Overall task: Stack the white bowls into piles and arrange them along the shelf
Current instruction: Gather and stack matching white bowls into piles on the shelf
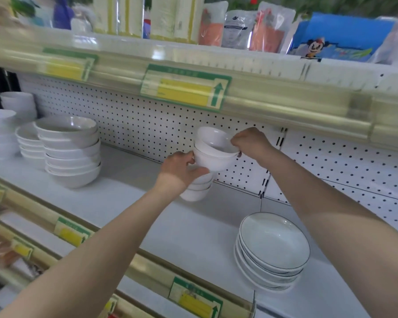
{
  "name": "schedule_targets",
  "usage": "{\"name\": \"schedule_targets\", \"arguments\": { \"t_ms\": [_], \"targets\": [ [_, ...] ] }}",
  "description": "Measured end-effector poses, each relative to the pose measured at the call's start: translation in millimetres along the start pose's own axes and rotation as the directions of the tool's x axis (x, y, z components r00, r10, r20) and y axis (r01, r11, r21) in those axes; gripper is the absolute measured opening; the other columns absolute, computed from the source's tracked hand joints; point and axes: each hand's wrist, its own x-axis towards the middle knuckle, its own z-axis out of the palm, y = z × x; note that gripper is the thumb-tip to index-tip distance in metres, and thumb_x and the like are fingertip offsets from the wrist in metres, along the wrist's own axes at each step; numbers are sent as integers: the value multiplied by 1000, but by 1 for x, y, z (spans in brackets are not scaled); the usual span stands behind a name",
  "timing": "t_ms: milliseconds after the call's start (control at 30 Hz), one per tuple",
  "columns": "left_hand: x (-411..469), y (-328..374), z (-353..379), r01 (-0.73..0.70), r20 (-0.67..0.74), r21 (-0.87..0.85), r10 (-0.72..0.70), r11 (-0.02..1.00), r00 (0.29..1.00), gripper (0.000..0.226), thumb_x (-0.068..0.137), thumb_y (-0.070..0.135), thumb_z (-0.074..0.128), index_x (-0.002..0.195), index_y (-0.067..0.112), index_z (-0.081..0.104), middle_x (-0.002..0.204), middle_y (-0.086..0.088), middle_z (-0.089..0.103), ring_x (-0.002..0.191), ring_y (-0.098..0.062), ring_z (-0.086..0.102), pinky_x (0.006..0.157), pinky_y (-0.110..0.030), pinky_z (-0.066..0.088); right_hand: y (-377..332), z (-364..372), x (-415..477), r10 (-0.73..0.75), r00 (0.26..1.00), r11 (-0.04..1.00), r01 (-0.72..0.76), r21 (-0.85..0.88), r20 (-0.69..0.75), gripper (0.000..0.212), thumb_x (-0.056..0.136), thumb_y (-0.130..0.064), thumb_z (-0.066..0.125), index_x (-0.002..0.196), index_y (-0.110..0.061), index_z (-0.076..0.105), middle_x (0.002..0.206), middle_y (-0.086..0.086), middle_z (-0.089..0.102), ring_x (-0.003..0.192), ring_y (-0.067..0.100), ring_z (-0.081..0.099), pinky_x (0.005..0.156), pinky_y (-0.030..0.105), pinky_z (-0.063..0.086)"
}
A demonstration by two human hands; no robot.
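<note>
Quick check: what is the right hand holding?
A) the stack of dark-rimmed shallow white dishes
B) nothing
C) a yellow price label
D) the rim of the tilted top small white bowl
D: the right hand pinches the rim of the tilted top small white bowl, while the left hand grips the pile under it.

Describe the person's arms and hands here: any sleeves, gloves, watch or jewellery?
Both arms are bare from the frame's edge to the wrist: no sleeve shows on the left forearm or the right forearm. The left hand and right hand wear no gloves. No watch, bracelet or ring is visible, though the fingers are partly hidden.
</note>
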Motion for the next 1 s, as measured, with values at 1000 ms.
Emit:
{"name": "schedule_targets", "arguments": {
  "t_ms": [1000],
  "targets": [
    [11, -32, 7, 132, 102, -138, -119, 982, 988, 70, 66, 38, 88, 126, 23, 54, 120, 5, 62, 110, -17, 56, 82, -23, 38, 19, 52, 43, -100, 994, 974, 108, -197, 52, 25, 85, -16, 44, 75, -5, 64, 61, -1, 64, 60, 16, 57, 66, 31, 48]
  ]
}}
